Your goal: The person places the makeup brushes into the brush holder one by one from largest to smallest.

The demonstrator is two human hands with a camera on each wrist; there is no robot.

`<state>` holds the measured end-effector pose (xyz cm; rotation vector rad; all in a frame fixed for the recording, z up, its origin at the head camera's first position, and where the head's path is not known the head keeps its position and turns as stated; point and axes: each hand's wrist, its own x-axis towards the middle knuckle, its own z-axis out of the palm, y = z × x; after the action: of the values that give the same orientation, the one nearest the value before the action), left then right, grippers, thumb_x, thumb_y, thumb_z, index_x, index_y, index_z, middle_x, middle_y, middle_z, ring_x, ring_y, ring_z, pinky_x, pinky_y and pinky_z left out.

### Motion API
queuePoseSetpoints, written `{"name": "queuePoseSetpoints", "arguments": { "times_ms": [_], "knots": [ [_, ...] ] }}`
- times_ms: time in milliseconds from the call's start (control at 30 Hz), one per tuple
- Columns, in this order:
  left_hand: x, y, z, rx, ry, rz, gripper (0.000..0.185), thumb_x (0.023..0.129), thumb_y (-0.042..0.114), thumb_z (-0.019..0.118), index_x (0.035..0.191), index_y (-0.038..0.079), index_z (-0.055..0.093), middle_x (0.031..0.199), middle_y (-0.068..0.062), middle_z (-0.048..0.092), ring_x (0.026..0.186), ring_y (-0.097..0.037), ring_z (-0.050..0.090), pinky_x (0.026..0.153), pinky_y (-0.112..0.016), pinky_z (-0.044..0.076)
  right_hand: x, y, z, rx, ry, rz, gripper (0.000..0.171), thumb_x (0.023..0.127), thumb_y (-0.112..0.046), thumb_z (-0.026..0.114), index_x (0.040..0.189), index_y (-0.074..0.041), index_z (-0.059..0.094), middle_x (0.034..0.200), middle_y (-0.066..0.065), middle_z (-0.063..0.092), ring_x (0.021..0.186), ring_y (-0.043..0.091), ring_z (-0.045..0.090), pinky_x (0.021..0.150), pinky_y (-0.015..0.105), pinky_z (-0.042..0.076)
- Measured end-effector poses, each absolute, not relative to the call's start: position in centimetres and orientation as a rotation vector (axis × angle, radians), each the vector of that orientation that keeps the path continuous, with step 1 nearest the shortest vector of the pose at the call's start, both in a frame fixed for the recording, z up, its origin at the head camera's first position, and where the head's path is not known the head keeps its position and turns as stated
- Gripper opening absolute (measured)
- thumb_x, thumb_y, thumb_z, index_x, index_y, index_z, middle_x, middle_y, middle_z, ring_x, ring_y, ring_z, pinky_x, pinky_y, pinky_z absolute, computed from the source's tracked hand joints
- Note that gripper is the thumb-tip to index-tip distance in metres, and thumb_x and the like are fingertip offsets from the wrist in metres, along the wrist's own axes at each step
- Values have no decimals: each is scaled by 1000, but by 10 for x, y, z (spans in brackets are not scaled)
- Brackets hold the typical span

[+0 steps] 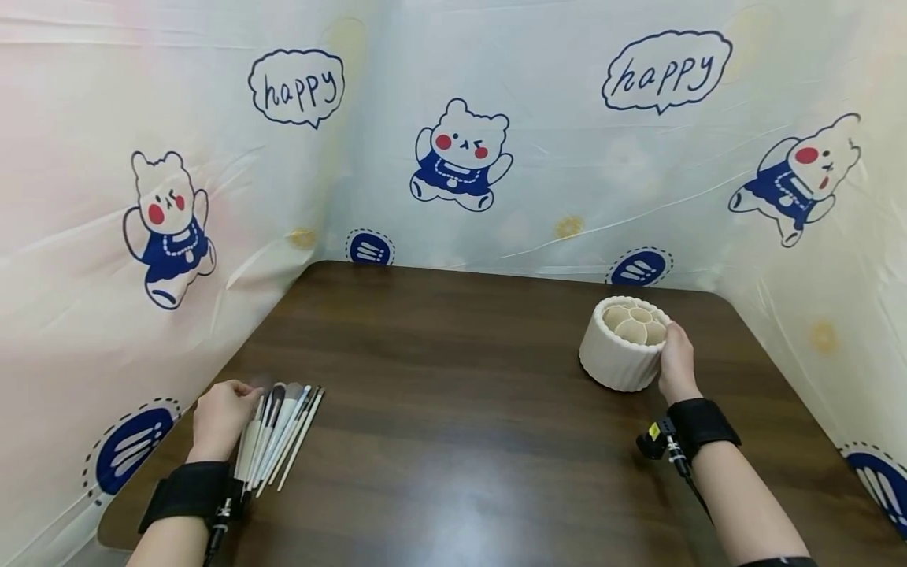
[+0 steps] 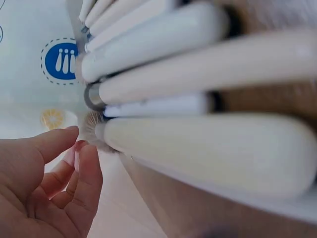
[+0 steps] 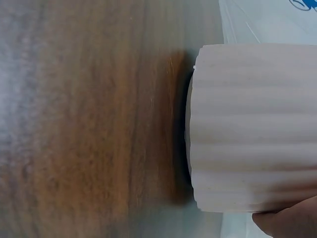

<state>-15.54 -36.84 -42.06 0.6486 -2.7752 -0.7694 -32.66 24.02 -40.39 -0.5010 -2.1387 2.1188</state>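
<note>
Several white-handled makeup brushes (image 1: 279, 437) lie side by side on the dark wooden table (image 1: 453, 409) at the front left. My left hand (image 1: 220, 417) sits just left of them, fingers curled; in the left wrist view its fingertips (image 2: 84, 153) are at the bristle end of the nearest brush (image 2: 198, 148), not wrapped round it. At the right rear stands a white ribbed brush holder (image 1: 616, 358) with round compartments, all empty. My right hand (image 1: 676, 362) grips the holder's right wall. The right wrist view shows the holder's ribbed side (image 3: 252, 129) and part of a finger (image 3: 287, 223).
Plastic sheeting printed with cartoon bears and "happy" bubbles (image 1: 460, 157) walls the table on the left, back and right. Bare wood lies between the brushes and the holder. Black wrist straps (image 1: 697, 425) carry the cameras.
</note>
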Motion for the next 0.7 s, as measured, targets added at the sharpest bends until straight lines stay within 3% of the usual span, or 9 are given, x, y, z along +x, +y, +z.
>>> {"name": "queuePoseSetpoints", "arguments": {
  "times_ms": [400, 533, 700],
  "knots": [
    [-156, -377, -421, 750, -2824, -811, 35, 93, 20, 55, 97, -13, 65, 98, -32, 64, 80, -41, 61, 62, -44, 45, -312, 230, -403, -410, -2179, 2165, 57, 102, -36, 15, 154, -11, 13, 162, 5, 7, 149, 19, 9, 123, 34, 9],
    [-157, -379, -419, 747, -2881, -804, 37, 94, 24, 55, 96, -12, 67, 98, -31, 65, 79, -38, 61, 59, -40, 44, -307, 226, -404, -381, -2215, 2175, 58, 103, -36, 13, 154, -10, 10, 162, 5, 4, 149, 20, 6, 123, 36, 7],
    [-159, -378, -417, 720, -2931, -794, 38, 94, 26, 54, 90, -9, 69, 85, -24, 67, 70, -28, 59, 53, -31, 40, -300, 221, -404, -341, -2265, 2198, 57, 103, -34, 10, 154, -11, 4, 162, 5, -1, 149, 21, 2, 123, 37, 6]
  ]
}}
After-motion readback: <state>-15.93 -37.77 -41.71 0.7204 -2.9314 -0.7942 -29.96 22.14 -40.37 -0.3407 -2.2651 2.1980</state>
